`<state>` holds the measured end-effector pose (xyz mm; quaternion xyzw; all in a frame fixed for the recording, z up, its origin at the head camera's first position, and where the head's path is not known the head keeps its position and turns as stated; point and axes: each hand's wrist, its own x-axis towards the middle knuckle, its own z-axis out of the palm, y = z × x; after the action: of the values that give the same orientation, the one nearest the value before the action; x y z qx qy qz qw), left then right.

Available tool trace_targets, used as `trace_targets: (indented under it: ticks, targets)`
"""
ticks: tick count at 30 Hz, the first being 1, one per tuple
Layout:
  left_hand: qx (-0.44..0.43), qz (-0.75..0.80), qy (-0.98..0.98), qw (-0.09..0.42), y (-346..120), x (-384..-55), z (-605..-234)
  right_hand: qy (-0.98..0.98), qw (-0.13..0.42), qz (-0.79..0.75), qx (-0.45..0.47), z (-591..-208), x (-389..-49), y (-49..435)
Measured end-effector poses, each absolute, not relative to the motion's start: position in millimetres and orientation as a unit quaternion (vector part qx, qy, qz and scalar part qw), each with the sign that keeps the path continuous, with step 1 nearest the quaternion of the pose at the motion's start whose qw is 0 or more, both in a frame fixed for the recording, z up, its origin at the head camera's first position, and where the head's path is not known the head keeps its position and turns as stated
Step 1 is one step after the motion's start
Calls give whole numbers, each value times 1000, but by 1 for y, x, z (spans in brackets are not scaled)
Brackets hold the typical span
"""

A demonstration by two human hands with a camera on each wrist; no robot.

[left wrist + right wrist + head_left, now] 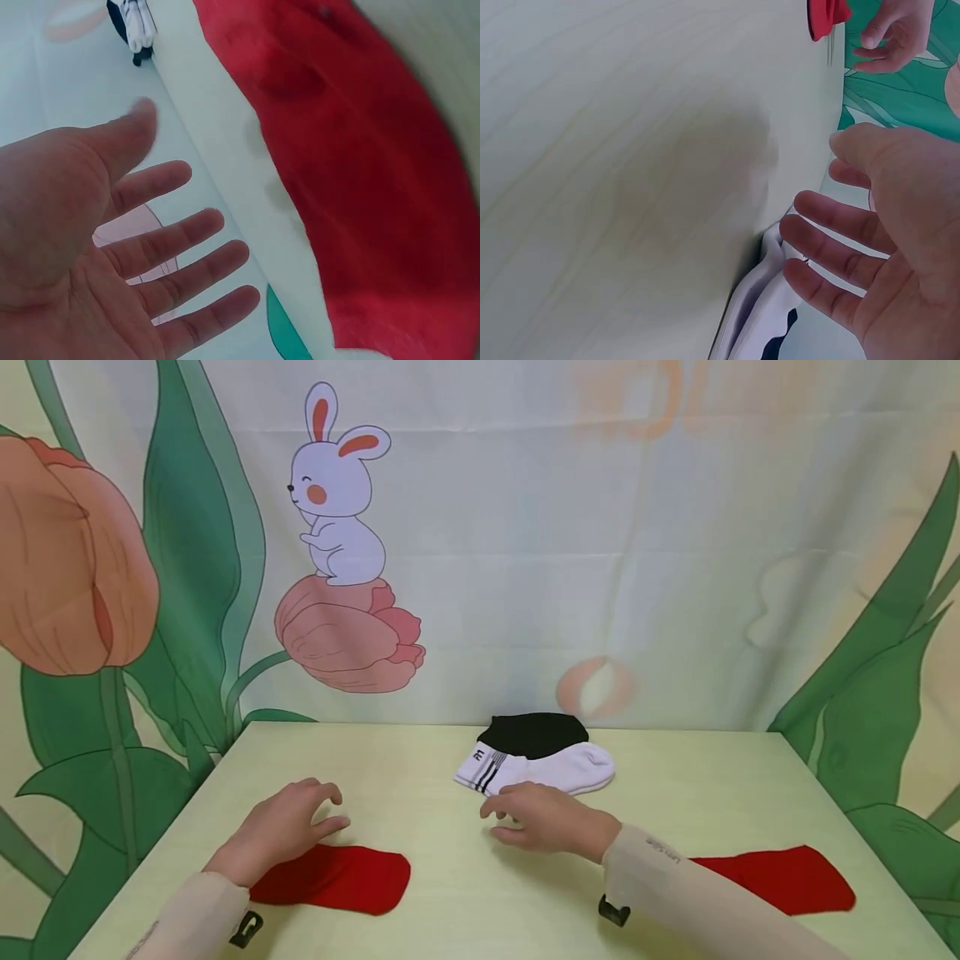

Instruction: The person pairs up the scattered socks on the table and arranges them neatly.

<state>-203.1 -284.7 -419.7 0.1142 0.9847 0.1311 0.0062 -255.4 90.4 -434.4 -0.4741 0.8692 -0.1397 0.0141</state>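
Note:
My left hand (288,822) hovers over a red sock (348,878) lying flat at the left of the table; its fingers are loosely bent around nothing. The same red sock (352,172) fills the right of the left wrist view, beside the spread fingers. My right hand (543,820), also holding nothing, is just in front of a white sock (566,768) with dark stripes at its cuff. Behind the white one, partly covered by it, is a black sock (536,733). Another red sock (787,877) lies at the right, partly hidden by my right sleeve.
The pale table (420,935) ends at a hanging cloth backdrop (495,568) printed with a rabbit, tulips and leaves. Dark clips (615,910) hang beneath the sleeves at both wrists.

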Motion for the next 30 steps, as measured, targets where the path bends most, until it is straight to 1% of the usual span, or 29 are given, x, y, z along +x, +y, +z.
trace_targets:
  ticks: [9, 16, 19, 25, 30]
  targets:
    - [72, 118, 990, 2, -312, -193, -424, 864, 12, -127, -487, -432, -255, 77]
    - [53, 114, 992, 28, -328, -186, -427, 865, 36, -124, -485, -430, -254, 66]
    - [49, 114, 992, 33, -332, -182, -428, 863, 43, -127, -487, -431, -254, 61]
    - [45, 114, 992, 34, -339, -178, -432, 861, 38, -114, -495, -435, -254, 50]
    - [47, 111, 992, 35, -343, -175, -436, 858, 49, -113, -499, -438, -254, 37]
